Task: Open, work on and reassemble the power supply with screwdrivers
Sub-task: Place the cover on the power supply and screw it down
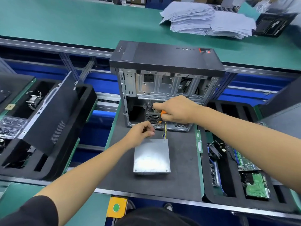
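Lying on a dark mat [182,160] between green benches [65,18], the power supply [151,158]; right hand [175,110] grips a screwdriver [161,117], left hand [141,132] pinches its tip.

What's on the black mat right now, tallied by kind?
Computer case: 1
Power supply: 1
Screwdriver, gripped by right hand: 1
Total: 3
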{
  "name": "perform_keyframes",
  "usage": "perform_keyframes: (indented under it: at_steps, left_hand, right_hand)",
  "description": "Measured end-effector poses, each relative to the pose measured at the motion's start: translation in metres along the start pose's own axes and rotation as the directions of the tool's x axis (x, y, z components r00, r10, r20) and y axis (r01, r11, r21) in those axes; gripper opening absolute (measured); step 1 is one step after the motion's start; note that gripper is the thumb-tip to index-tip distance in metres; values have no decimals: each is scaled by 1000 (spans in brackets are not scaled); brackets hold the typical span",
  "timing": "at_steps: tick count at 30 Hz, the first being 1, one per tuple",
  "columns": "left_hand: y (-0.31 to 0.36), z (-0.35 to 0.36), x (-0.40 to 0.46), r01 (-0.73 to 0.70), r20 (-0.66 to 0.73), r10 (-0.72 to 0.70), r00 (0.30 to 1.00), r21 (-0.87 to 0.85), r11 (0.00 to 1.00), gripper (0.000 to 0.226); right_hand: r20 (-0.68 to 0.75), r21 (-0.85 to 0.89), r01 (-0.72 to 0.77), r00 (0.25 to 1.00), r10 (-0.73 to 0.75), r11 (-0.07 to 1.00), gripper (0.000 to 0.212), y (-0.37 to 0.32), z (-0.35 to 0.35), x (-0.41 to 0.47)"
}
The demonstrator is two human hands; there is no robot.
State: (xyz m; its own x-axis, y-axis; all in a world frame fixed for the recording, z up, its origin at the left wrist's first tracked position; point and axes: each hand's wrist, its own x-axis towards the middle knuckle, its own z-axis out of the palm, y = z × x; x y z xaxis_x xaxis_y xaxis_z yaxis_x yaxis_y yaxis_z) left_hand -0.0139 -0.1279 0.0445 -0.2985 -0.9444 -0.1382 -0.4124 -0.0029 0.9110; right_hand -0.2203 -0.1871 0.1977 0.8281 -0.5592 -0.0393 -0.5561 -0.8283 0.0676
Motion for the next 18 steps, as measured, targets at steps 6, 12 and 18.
perform_keyframes:
  at_steps: [6,12,18]
  left_hand:
    - [11,27,14,-7,62,5,998,38,999,25]
    - [16,49,27,25,67,-31,997,95,995,17]
    - [10,55,30,107,-70,-87,994,377,920,23]
  right_hand:
    - [71,-45,70,995,-66,997,23,9,11,-12]
    - [60,-70,116,992,-112,991,28,16,26,-19]
    - [61,-43,122,991,-119,992,26,20,39,-22]
